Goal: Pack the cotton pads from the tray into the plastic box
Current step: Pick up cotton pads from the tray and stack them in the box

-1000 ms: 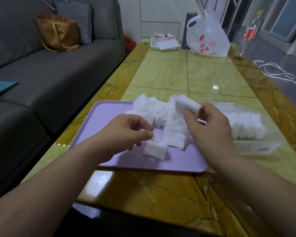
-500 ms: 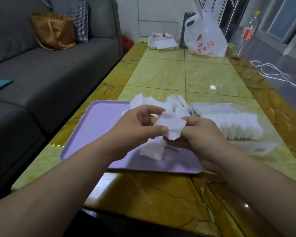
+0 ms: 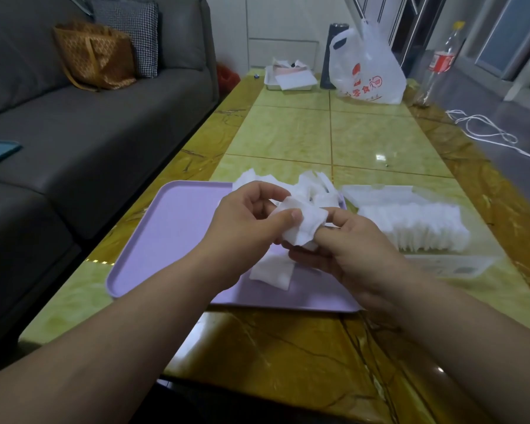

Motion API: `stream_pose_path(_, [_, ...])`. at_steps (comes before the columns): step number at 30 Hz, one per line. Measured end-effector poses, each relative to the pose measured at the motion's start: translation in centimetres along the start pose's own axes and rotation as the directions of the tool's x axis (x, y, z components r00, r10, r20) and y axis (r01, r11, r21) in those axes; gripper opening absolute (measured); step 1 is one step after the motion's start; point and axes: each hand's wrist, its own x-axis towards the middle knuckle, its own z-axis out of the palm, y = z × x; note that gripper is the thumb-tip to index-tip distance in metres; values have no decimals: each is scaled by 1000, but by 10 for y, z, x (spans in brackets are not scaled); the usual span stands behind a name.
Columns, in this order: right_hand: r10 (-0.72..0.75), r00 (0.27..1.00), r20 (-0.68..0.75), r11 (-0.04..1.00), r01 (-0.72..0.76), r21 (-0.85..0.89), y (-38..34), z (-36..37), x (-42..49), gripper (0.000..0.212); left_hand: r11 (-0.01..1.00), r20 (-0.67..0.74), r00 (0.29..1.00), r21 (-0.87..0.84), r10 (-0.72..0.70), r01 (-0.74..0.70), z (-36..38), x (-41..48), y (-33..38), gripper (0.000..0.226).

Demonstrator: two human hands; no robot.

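Note:
A lilac tray [image 3: 172, 228] lies on the table in front of me. Loose white cotton pads [image 3: 312, 185] are heaped at its far right, and one more pad [image 3: 273, 272] lies near its front. Above the tray, my left hand [image 3: 245, 228] and my right hand [image 3: 355, 249] meet and both pinch a small stack of cotton pads [image 3: 303, 226] between thumb and fingers. To the right stands the clear plastic box [image 3: 453, 266], with a row of pads [image 3: 416, 224] standing on edge inside it.
A grey sofa [image 3: 89, 133] with a brown bag [image 3: 95, 56] runs along the left. At the table's far end stand a white plastic bag [image 3: 367, 71], a small white tray with papers [image 3: 289, 78], a dark cylinder [image 3: 332, 56] and a bottle [image 3: 438, 65]. White cable [image 3: 484, 130] lies on the floor.
My left hand rose from the tray with a pad and met my right hand, which came down and left. Both now hold the stack together.

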Motion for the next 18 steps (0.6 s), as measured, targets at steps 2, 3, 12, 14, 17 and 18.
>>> stream_pose_path(2, [-14, 999, 32, 1000, 14, -2, 0, 1, -1, 22, 1000, -18, 1000, -1, -1, 1, 1, 0, -1, 19])
stream_pose_path(3, [-16, 999, 42, 1000, 16, 3, 0, 2, -1, 24, 1000, -25, 1000, -1, -1, 1, 1, 0, -1, 19])
stream_pose_path(12, [14, 981, 194, 990, -42, 137, -9, -3, -3, 38, 998, -121, 992, 41, 43, -38, 6, 3, -8, 18])
stream_pose_path(14, [-19, 984, 175, 996, 3, 87, -7, -3, -3, 30, 998, -139, 989, 47, 43, -37, 7, 3, -8, 17])
stream_pose_path(17, [-41, 993, 112, 997, 33, 75, -3, -1, -2, 26, 999, -157, 987, 41, 29, -22, 8, 3, -8, 14])
stream_pose_path(18, [-37, 995, 92, 996, 30, 79, -3, -1, -1, 26, 999, -158, 987, 34, 22, -17, 8, 3, -8, 14])
